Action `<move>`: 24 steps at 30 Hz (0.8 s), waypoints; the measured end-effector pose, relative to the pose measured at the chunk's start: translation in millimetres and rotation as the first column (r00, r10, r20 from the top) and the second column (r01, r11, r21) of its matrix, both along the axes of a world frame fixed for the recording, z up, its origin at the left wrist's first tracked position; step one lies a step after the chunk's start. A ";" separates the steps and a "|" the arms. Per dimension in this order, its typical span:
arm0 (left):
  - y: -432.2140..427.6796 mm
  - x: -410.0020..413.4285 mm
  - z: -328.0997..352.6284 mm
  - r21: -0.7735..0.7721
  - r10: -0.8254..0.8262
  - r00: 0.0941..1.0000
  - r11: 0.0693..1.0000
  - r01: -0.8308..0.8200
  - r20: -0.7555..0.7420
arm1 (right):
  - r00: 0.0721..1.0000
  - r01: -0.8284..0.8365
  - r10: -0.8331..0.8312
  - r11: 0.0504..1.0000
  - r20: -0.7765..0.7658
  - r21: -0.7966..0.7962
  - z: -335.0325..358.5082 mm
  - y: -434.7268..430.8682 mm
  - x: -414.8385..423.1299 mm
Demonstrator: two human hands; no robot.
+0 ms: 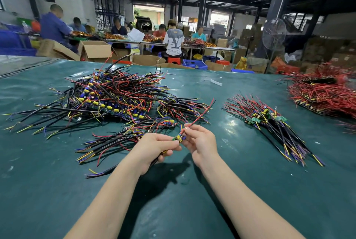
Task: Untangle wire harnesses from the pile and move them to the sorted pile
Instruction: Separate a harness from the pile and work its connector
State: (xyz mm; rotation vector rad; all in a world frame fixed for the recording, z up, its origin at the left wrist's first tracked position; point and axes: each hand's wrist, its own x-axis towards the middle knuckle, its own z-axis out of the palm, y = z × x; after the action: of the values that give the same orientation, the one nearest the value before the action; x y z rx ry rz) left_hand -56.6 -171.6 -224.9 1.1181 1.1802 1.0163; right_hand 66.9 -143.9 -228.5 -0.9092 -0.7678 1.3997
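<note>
Currently holding one wire harness [180, 138] with both hands just below the centre of the frame, above the green table [192, 209]. Pinching its small board end, green with yellow and blue parts, between thumb and forefinger of the left hand [156, 146], and curling the remaining fingers round the black sheathed cable trailing off to the lower left. Pinching the red wire [200, 116] right beside the board with the fingertips of the right hand [200, 140], and letting it spring away to the upper right. Keeping the two hands almost touching at the board, and so spanning a long axis from lower left to upper right.

Looking rightward to the sorted pile [273, 123], lying at mid-right of the frame and well apart from the hands, nearer the right hand than the left. Probably needing a carry to the right and a turn on the way, judging by the lie of the harnesses there: upper left to lower right, boards bunched toward the upper end.

Handling something thin, limp and light, stiffer along the black cable than at the single wires. Possibly dragging that cable tail past the loose strands beside the tangled pile [115, 96] at centre left; not able to tell whether fully free of them.
</note>
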 end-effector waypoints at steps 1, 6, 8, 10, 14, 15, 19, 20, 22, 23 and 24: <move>-0.3 1.0 -0.5 0.000 0.005 1.000 1.000 -0.005 -0.014 | 1.000 0.005 -0.005 1.000 0.014 -0.012 -0.3 0.7 0.1; 0.3 3.5 -4.4 -0.018 0.011 1.000 1.000 -0.011 -0.022 | 0.991 0.103 -0.105 0.994 0.087 0.026 -0.7 0.4 -0.1; 0.7 4.5 -4.5 -0.039 -0.002 1.000 0.999 0.002 0.000 | 0.983 0.157 -0.160 0.987 0.095 0.037 -0.3 0.3 1.6; 1.5 4.9 -4.4 -0.051 -0.016 1.000 0.999 0.017 0.014 | 0.981 0.184 -0.185 0.983 0.061 0.012 1.4 1.8 4.0; 1.5 6.6 -4.6 -0.062 -0.057 0.998 0.996 0.058 0.006 | 0.974 0.225 -0.225 0.974 -0.014 -0.019 3.7 5.9 9.4; 1.4 6.9 -4.5 -0.068 -0.069 0.998 0.995 0.069 0.002 | 0.973 0.231 -0.231 0.973 -0.030 -0.011 4.0 6.8 10.7; -1.3 6.0 -2.7 -0.106 -0.148 0.989 0.984 0.145 -0.019 | 0.954 0.271 -0.272 0.962 -0.125 -0.027 5.6 11.9 20.6; -2.0 5.7 -2.2 -0.120 -0.179 0.983 0.977 0.174 -0.031 | 0.945 0.289 -0.292 0.956 -0.146 -0.044 5.8 13.4 24.2; -3.1 5.2 -1.5 -0.142 -0.233 0.971 0.964 0.223 -0.053 | 0.928 0.322 -0.330 0.944 -0.173 -0.071 4.5 16.4 31.6; -3.3 5.1 -1.2 -0.149 -0.256 0.964 0.958 0.244 -0.066 | 0.920 0.335 -0.346 0.938 -0.187 -0.086 3.2 17.8 35.1; -3.5 5.0 -1.0 -0.154 -0.277 0.958 0.952 0.263 -0.077 | 0.910 0.346 -0.361 0.932 -0.202 -0.107 1.8 19.6 38.3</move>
State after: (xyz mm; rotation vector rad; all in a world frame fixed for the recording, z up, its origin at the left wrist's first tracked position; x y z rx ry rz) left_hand -51.6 -175.1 -225.9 1.1887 1.1214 0.6627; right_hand 105.2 -124.3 -226.7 -0.8802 -0.3655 1.1829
